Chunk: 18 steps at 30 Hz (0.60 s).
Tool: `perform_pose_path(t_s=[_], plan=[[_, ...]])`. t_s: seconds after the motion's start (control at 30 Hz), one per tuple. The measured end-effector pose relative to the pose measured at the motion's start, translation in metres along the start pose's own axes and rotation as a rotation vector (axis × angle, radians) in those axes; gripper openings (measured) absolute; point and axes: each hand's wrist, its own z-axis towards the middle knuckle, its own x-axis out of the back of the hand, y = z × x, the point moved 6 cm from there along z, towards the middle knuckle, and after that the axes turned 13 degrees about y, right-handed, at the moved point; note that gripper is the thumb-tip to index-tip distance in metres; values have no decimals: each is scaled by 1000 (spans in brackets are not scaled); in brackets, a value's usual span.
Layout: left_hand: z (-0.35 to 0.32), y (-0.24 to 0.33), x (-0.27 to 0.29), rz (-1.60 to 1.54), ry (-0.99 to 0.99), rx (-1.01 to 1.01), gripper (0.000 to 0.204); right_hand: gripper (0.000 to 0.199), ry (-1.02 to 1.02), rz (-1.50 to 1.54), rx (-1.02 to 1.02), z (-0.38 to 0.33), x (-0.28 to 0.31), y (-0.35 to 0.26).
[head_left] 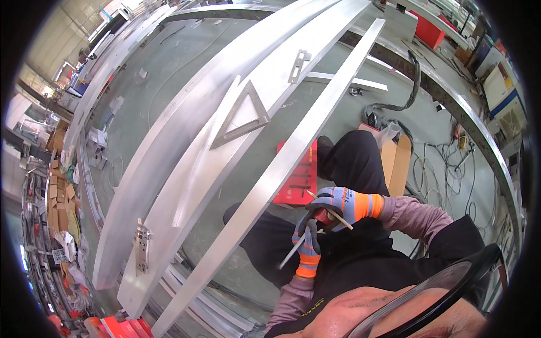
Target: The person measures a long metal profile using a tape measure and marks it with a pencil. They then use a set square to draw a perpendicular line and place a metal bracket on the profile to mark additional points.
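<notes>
Wide metal beam (214, 169): set square (221, 125) lies flat near its edge; a knock could drop it. Left hand (307, 243) curled closed on grey rod (288, 257). Right hand (341, 203) closed; wooden stick (342, 221) pokes out both sides, may slip if grip slackens. Red thing (323, 216) between both hands' fingers.

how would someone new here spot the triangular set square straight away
Find the middle one of the three long silvery beams slanting across the view. On its upper half lies the grey triangular set square. Its three-sided frame with an open middle sets it apart from the slim slotted plate farther up that beam.
</notes>
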Motion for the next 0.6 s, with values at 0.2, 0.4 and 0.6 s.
perform_pose_path(t_s=[0.2, 0.4, 0.6], plan=[[4, 4, -5, -14, -41, -3, 37, 76, 35, -1, -39, -2, 7, 3], [0, -3, -13, -248, -77, 248, 53, 70, 301, -56, -38, 8, 44, 20], [1, 1, -23, -179, -128, 276, 51, 54, 784, 102, -341, 15, 127, 86]])
